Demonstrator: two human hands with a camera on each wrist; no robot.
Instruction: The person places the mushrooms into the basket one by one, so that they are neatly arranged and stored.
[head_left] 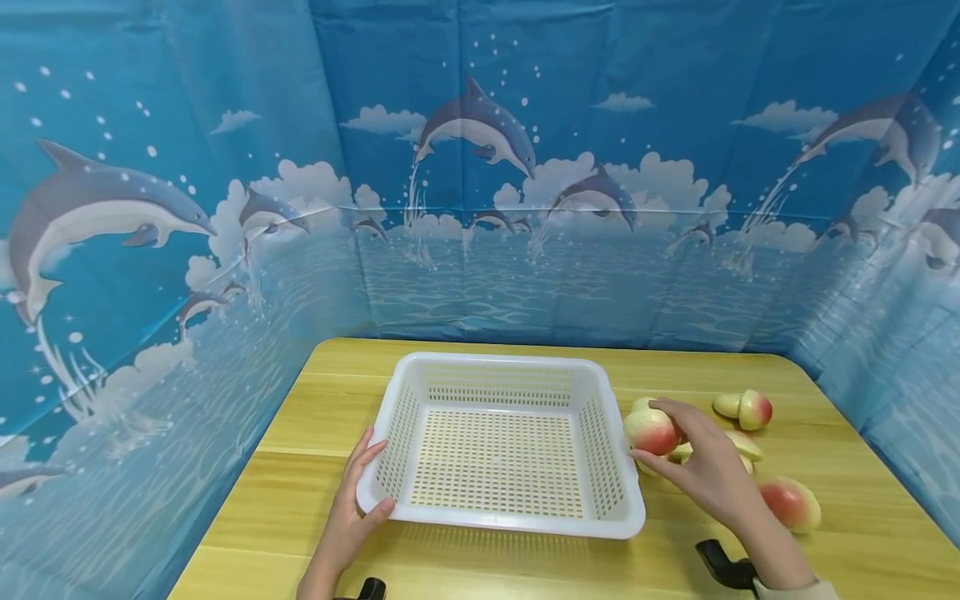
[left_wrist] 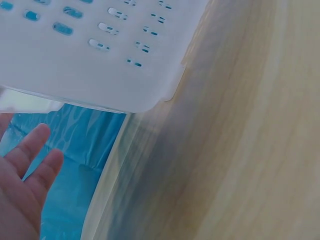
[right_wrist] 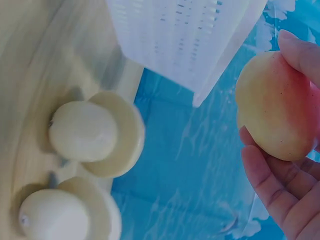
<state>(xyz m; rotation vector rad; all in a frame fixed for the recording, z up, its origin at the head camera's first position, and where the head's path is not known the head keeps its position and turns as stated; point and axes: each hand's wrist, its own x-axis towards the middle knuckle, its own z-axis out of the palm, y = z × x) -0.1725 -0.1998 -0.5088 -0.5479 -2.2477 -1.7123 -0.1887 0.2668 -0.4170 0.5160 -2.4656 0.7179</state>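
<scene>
A white plastic basket point(head_left: 495, 525) with slotted walls and floor stands on the wooden table. At its near left corner, my left hand point(head_left: 351, 508) touches the rim with index finger and thumb. The other fingers point(left_wrist: 31, 145) extend loosely outside the wall. Just outside the basket's right rim, my right hand point(head_left: 701, 458) grips a yellow peach point(head_left: 651, 430) with a red blush, thumb on one side and fingers on the other. The peach point(right_wrist: 275, 105) is lifted beside the basket in the right wrist view. Pale yellow fruits point(right_wrist: 82, 130) lie below it on the table.
Right of the basket lie more fruits: a red-and-yellow one point(head_left: 791, 504) near my forearm, a red-tipped one point(head_left: 755, 410) farther back, and pale yellow pieces point(head_left: 742, 446) partly behind my hand. A blue dolphin-print curtain point(head_left: 525, 275) borders the table point(head_left: 360, 354) at the back and sides.
</scene>
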